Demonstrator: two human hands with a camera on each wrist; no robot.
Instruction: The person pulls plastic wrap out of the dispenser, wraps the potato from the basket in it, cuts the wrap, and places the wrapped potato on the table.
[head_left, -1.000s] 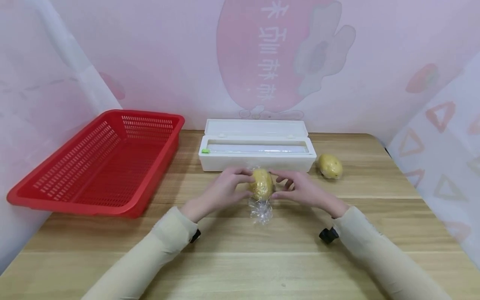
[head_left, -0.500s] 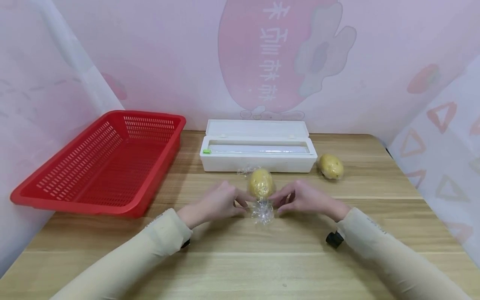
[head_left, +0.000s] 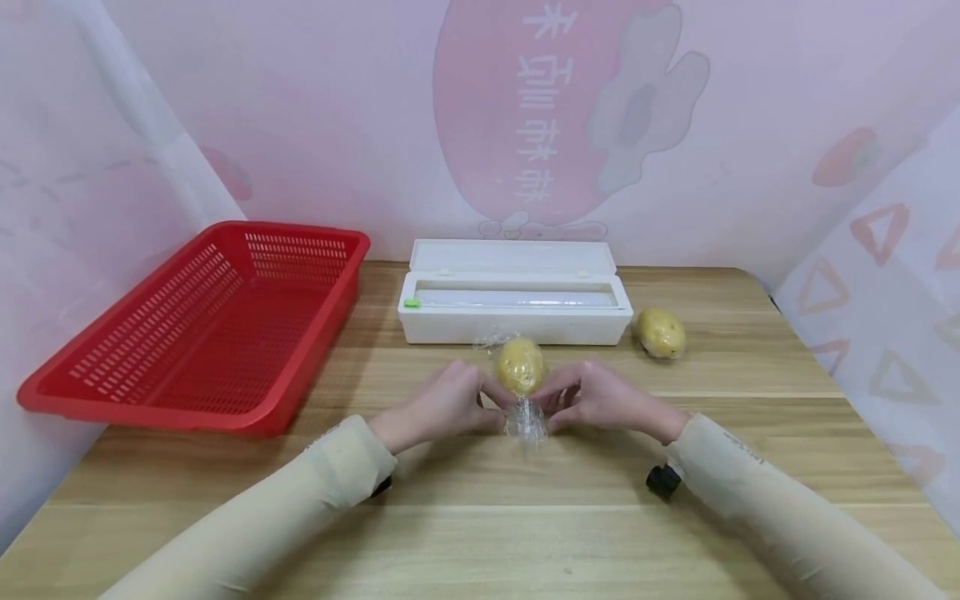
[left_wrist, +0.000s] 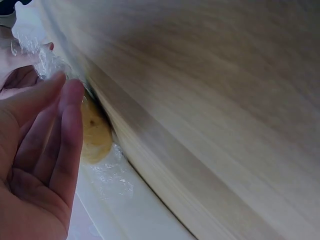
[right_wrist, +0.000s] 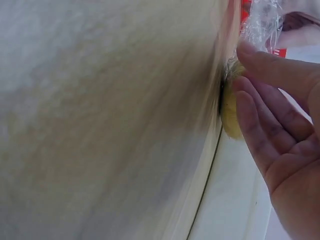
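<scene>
A potato [head_left: 521,367] wrapped in cling film lies on the table. The film gathers into a crumpled tail [head_left: 527,421] on its near side, and a smaller loose piece sticks out at the far left. From the left, my left hand [head_left: 457,398] pinches the film where the tail leaves the potato; the left wrist view has thumb and forefinger [left_wrist: 74,92] close together there. My right hand [head_left: 596,396] pinches the same neck from the right, its thumb [right_wrist: 250,52] on the tail and its forefinger beside the potato [right_wrist: 231,112].
Behind the hands stands a white cling film box [head_left: 517,325], lid up, with a roll inside and a green slider at its left. A second wrapped potato [head_left: 660,332] lies right of it. A red plastic basket [head_left: 273,417] stands at the left on the wooden table [head_left: 517,542].
Both hands have moved from the potato's sides toward me, down to the film's tail. Over the last half second the fingers have closed in on its neck, and the tail looks narrower.
</scene>
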